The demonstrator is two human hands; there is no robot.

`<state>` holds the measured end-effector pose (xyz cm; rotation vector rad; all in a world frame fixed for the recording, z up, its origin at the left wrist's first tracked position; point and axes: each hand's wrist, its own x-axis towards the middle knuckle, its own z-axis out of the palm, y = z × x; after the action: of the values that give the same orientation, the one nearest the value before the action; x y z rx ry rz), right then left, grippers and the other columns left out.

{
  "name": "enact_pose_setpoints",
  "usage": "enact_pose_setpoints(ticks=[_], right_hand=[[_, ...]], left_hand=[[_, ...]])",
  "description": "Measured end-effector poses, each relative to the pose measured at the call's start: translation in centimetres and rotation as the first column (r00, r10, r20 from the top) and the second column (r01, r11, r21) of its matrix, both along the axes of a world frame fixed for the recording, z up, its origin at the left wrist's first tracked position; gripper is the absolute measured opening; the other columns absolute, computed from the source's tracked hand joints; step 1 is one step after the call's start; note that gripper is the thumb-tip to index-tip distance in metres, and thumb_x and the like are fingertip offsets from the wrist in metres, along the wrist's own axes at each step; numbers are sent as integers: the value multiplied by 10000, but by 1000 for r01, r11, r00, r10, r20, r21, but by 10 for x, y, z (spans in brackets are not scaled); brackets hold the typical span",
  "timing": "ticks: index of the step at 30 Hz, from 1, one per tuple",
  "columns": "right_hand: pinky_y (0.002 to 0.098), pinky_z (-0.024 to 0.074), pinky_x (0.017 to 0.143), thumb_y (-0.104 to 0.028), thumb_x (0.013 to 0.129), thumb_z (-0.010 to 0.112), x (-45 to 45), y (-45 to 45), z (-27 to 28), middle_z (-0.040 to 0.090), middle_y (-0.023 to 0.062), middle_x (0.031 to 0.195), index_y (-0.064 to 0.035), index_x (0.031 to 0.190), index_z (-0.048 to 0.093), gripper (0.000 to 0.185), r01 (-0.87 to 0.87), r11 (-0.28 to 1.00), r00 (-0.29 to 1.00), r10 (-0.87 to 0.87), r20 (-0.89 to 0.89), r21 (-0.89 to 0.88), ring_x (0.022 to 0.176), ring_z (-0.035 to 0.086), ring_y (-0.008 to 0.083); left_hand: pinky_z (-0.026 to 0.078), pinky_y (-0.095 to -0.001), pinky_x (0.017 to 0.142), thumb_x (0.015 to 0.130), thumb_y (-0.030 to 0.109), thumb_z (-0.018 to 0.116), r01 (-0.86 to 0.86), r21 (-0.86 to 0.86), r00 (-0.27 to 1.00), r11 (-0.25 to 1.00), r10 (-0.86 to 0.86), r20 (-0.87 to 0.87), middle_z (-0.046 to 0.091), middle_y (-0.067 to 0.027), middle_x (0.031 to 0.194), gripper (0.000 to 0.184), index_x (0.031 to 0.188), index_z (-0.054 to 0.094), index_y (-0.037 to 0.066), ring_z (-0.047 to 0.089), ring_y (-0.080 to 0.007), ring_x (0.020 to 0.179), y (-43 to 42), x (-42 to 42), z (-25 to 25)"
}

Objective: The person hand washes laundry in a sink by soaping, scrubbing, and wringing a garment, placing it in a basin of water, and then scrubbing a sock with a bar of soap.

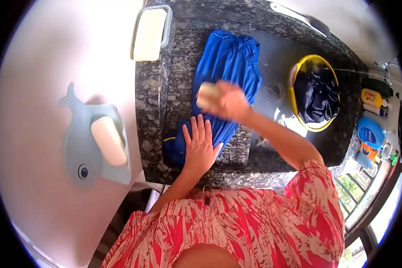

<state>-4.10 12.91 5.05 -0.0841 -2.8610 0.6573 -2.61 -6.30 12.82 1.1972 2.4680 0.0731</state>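
Observation:
A wet blue garment (225,58) lies spread over the ribbed granite washboard (183,89) in front of me. My right hand (232,102), slightly blurred, is closed around a pale bar of soap (208,94) against the middle of the cloth. Just below it, my left hand (200,145) rests flat on the garment's near end with the fingers spread. Part of the cloth is hidden beneath both hands.
At right, a yellow-rimmed basin (294,96) with dark wet cloth stands in the sink (272,53) under running water. Bottles (370,134) line the right edge. A soap box (165,27), whale-shaped dish (78,138) with white soap (108,140), and brush (299,18) lie around.

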Motion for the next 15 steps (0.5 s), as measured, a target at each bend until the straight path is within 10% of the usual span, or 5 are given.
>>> enact_pose_setpoints(ticks=[4, 6, 11, 13, 15], right_hand=[[393, 524, 731, -535, 805, 654, -82, 120, -78, 603, 114, 954, -334, 1229, 614, 471, 496, 822, 868, -477, -139, 279, 880, 609, 280], [417, 509, 818, -549, 843, 597, -97, 147, -67, 646, 146, 988, -317, 1280, 585, 495, 763, 646, 642, -760, -101, -14, 981, 597, 304], [400, 478, 906, -564, 837, 594, -41, 162, -66, 645, 153, 1098, -324, 1321, 552, 542, 646, 568, 635, -771, -55, -510, 1047, 589, 335], [396, 458, 945, -528, 812, 637, -12, 184, -98, 613, 181, 1210, -299, 1314, 564, 556, 800, 483, 556, -820, 137, -356, 1085, 593, 353], [403, 449, 959, -507, 807, 655, 11, 200, -140, 596, 222, 1226, -234, 1322, 563, 590, 718, 650, 661, -749, -48, -250, 1134, 575, 352]], left_hand=[[114, -605, 1115, 852, 426, 626, -12, 32, 1000, 999, 12, -13, 235, -256, 1507, 804, 1420, 308, -46, 212, -410, 1402, -2, 2, -8], [129, -604, 1111, 851, 423, 625, 0, 45, 999, 999, 2, -37, 254, -255, 1497, 787, 1421, 321, -27, 228, -408, 1393, -5, 4, -8], [201, -591, 1081, 854, 428, 617, 34, 14, 998, 999, -33, -45, 337, -244, 1434, 736, 1429, 353, 51, 317, -398, 1324, 2, -3, 4], [295, -535, 984, 820, 394, 642, 52, 138, 995, 989, -39, -94, 446, -209, 1271, 636, 1369, 459, 130, 418, -360, 1186, 1, -9, 1], [332, -502, 915, 797, 337, 663, 28, 245, 999, 969, -19, -38, 507, -176, 1143, 535, 1286, 558, 149, 473, -333, 1091, 2, -14, 1]])
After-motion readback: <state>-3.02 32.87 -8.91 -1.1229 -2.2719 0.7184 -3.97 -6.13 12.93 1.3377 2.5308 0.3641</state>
